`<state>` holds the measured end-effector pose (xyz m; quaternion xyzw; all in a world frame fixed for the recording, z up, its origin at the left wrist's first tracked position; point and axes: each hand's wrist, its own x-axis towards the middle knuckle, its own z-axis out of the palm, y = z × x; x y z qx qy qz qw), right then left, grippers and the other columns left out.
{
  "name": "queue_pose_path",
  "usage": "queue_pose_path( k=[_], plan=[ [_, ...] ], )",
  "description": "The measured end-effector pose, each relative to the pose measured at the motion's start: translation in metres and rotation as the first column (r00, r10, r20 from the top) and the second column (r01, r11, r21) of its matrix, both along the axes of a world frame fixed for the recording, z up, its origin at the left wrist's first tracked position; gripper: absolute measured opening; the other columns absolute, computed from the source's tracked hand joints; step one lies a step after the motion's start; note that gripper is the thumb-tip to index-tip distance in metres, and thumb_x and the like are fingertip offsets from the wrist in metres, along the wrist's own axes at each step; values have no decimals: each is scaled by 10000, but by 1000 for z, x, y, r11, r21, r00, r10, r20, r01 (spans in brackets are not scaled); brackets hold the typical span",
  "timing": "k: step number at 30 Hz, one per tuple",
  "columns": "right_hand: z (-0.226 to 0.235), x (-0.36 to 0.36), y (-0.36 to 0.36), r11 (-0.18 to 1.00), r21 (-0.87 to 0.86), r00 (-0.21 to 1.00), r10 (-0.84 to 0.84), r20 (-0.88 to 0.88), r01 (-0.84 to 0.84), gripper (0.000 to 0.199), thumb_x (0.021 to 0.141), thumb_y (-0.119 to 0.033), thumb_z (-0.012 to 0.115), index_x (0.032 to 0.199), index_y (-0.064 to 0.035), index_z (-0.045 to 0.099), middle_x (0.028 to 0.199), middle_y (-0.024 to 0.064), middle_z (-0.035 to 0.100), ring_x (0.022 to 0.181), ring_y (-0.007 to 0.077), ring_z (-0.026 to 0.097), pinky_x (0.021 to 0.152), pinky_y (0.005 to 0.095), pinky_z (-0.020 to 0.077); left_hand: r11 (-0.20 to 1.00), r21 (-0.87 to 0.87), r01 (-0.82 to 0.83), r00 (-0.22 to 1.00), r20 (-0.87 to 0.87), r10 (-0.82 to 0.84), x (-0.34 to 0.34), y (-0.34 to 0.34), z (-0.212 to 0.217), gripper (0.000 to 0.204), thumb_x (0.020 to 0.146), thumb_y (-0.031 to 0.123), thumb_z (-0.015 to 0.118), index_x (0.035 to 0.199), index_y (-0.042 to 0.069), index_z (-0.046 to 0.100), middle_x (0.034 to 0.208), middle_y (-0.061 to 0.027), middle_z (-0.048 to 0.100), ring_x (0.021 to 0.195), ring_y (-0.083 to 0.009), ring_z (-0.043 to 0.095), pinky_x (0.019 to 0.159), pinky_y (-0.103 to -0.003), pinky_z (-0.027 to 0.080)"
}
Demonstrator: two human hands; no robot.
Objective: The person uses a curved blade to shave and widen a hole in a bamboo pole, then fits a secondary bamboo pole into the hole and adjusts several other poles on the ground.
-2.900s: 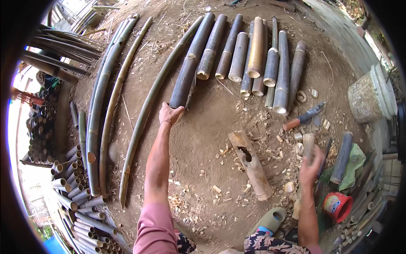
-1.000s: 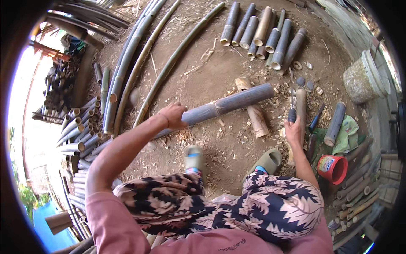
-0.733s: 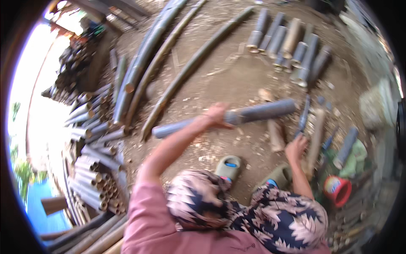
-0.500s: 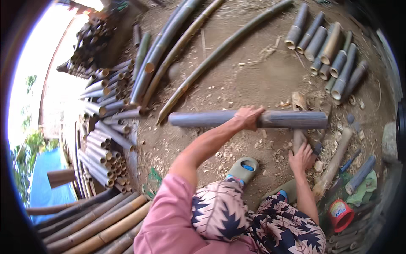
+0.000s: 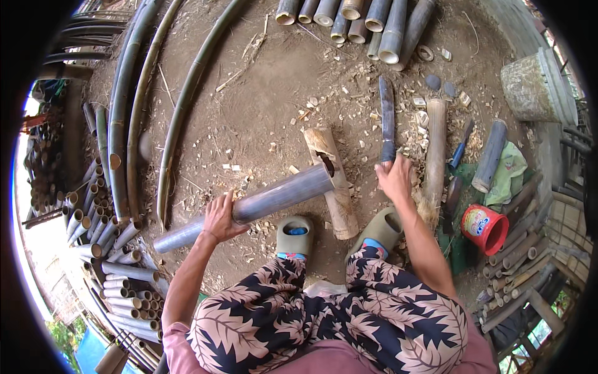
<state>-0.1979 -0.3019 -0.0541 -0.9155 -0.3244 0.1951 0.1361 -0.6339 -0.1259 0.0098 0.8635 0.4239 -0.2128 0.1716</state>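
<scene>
My left hand (image 5: 221,217) grips a grey-green bamboo section (image 5: 249,204) near its middle; the tube slants from lower left up to the right, and its open end rests against a short notched wooden block (image 5: 331,181) lying on the dirt. My right hand (image 5: 394,176) is closed around the handle of a long dark blade (image 5: 387,115) that points away from me over the ground. My two feet in green clogs (image 5: 294,235) sit just below the block.
Cut bamboo sections (image 5: 355,15) lie in a row at the top. Long bamboo poles (image 5: 124,112) curve along the left, with stacked tubes (image 5: 106,249) below them. At right are a red bucket (image 5: 484,228), a pale log (image 5: 434,156), a woven basket (image 5: 529,87) and a green cloth (image 5: 507,174).
The bamboo section has been carried from the far row toward me and its end now rests on the block. My right hand has closed on the blade's handle. The camera has swung about.
</scene>
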Motion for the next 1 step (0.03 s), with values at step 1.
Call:
queue_pose_path(
  k=[1],
  plan=[
    [-10,2,9,998,-66,999,-15,-50,12,790,803,-333,730,1377,36,332,1209,260,445,1118,425,474,963,505,399,998,-42,42,997,70,-39,3,3,-4,1054,670,515,787,1496,206,210,1421,-127,409,1318,-354,383,1115,-467,298]
  ],
)
